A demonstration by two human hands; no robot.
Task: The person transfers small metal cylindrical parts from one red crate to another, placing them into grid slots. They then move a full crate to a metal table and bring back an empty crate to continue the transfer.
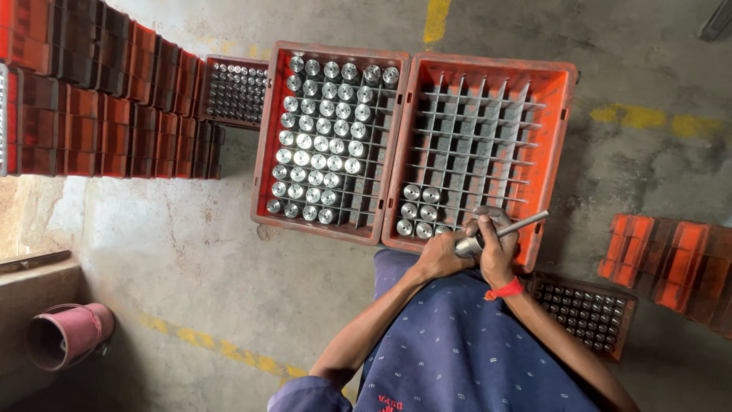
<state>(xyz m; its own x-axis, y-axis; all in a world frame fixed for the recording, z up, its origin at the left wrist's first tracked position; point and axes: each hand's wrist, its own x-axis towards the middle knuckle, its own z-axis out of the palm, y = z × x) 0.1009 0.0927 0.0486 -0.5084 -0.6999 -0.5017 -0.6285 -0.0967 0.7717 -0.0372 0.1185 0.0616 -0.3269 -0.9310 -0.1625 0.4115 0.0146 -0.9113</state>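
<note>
My left hand (441,255) grips a shiny metal cylinder (467,246) just below the near edge of an orange gridded crate (550,114). My right hand (497,246), with a red thread at the wrist, holds a thin metal rod (522,224) whose near end meets the cylinder. That crate holds only several metal cylinders (420,210) in its near left corner; the other cells are bare. To its left a second orange crate (267,145) is mostly filled with upright metal cylinders (320,137).
Stacks of orange crates (107,91) stand at the far left, one open crate (235,91) with dark parts among them. Another crate of parts (587,313) sits by my right arm, more orange crates (671,263) to the right. A pink bucket (69,334) lies at lower left on the concrete floor.
</note>
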